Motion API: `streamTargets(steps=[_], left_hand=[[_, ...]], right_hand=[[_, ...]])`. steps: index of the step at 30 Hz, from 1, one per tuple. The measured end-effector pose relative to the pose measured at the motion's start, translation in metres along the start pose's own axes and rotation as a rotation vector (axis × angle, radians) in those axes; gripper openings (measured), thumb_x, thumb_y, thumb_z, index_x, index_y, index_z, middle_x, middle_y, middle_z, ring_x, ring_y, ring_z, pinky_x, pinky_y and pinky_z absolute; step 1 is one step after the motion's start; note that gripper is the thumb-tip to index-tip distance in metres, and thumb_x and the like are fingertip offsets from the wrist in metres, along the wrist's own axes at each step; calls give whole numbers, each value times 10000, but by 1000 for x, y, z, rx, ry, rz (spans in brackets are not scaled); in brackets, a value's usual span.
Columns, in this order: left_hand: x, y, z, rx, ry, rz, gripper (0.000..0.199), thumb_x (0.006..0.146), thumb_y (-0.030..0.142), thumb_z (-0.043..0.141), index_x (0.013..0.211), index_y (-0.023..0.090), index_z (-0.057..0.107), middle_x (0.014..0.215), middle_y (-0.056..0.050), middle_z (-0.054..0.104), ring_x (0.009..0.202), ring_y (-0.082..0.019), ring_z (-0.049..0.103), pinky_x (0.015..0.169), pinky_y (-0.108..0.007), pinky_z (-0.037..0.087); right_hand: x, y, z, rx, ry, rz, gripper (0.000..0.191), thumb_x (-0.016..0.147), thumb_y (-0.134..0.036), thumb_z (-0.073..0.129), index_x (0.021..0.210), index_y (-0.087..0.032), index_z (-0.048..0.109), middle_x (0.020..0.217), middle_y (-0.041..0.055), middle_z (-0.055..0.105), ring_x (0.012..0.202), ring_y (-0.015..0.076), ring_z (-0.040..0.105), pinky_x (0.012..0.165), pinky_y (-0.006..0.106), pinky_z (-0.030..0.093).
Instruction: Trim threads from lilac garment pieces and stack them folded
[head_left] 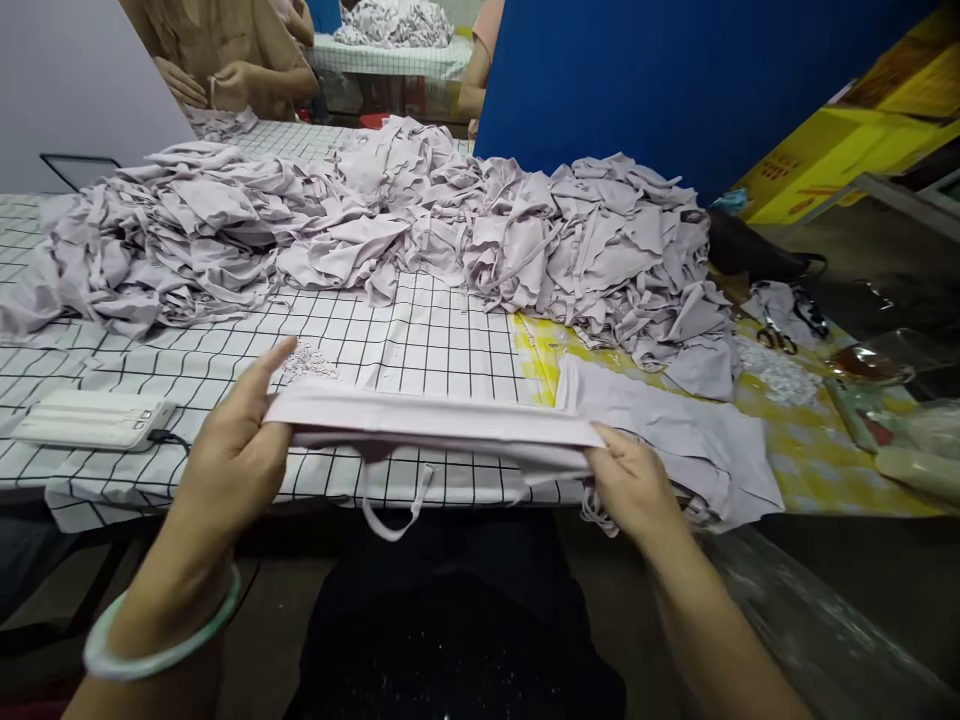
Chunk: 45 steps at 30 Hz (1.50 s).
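Between my two hands a pale lilac-grey fabric garment piece (435,418) is stretched out sideways above the front edge of the table. My left hand (244,440) grips its left end, thumb pointing up and away. At the other end, my right hand (630,480) pinches the cloth near the corner. A thin strap (397,525) hangs in a loop from its underside. Just beyond my right hand lies a flat stack of similar pieces (675,430), partly hidden by the hand. A wide heap of the same fabric (375,220) spreads across the back of the table.
A white power bank (94,420) with a cable lies at left on the checked tablecloth (450,340). Small white scraps (311,362) are scattered nearby. Scissors (776,338) rest on the yellow cloth (810,450) at right. Blue (637,80) and white panels (67,90) flank the table; people sit beyond.
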<state>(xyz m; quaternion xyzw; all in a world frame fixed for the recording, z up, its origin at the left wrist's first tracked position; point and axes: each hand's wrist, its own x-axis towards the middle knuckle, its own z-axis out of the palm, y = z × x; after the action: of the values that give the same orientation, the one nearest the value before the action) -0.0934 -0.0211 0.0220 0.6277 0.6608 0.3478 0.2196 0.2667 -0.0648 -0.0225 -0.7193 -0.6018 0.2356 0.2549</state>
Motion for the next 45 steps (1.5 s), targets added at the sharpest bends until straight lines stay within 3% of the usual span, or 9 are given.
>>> streamTargets(steps=[8,15,23,28,31,34,37,41,45], left_hand=[[17,-22,90,-211,-144,-225,585,892,257,461,1467,150,440,712,-24,654,606,-185,632,579,-311,536],[-14,-19,57,185,64,81,565,776,161,508,1340,175,547,608,55,484,517,-133,473,565,-262,400],[-32,-44,55,327,-75,16,553,798,179,477,1349,189,520,698,16,568,614,-177,563,603,-288,416],[-35,-57,22,274,-386,56,608,810,442,643,1366,227,522,1048,-71,665,938,-258,635,770,-356,504],[-16,-42,35,297,-324,99,532,834,488,642,1281,211,566,1131,-103,643,1083,-298,585,915,-433,479],[6,-21,60,367,-400,145,201,789,297,654,950,183,620,1012,-102,652,1020,-313,567,912,-498,456],[11,-10,59,173,-565,250,84,737,123,529,760,204,520,914,-52,622,939,-242,564,873,-428,468],[15,-8,32,-228,-686,108,105,735,153,490,815,220,485,814,1,565,707,-145,533,618,-264,456],[39,-16,39,-259,-449,60,344,721,166,536,1060,220,514,877,-3,549,755,-148,549,635,-255,462]], right_hand=[[17,5,67,-475,246,-145,261,741,-106,536,973,-193,617,996,78,651,732,197,541,532,291,260],[8,23,59,-538,289,-145,196,789,-89,501,935,-195,578,921,76,630,764,224,572,567,307,373],[-1,24,59,-482,372,-312,419,744,-42,490,1114,-220,573,1097,120,643,995,298,630,807,387,519],[-12,35,35,-323,-42,-377,519,810,-229,585,1323,-263,512,1278,105,618,1191,315,573,960,470,498],[2,29,35,-139,-75,-215,569,855,-448,596,1380,-266,476,1261,113,621,1073,282,615,885,447,528],[21,16,46,-95,78,-92,348,827,-472,590,1038,-198,627,1003,112,650,935,285,597,877,476,498],[24,8,49,-6,5,-104,197,794,-410,604,762,-217,584,803,60,621,851,262,574,840,443,486],[29,2,37,496,-91,0,240,820,-448,630,871,-227,552,779,16,641,731,190,602,645,297,491],[74,-5,33,554,39,-54,335,778,-433,676,1002,-236,522,822,4,635,706,166,595,629,282,491]])
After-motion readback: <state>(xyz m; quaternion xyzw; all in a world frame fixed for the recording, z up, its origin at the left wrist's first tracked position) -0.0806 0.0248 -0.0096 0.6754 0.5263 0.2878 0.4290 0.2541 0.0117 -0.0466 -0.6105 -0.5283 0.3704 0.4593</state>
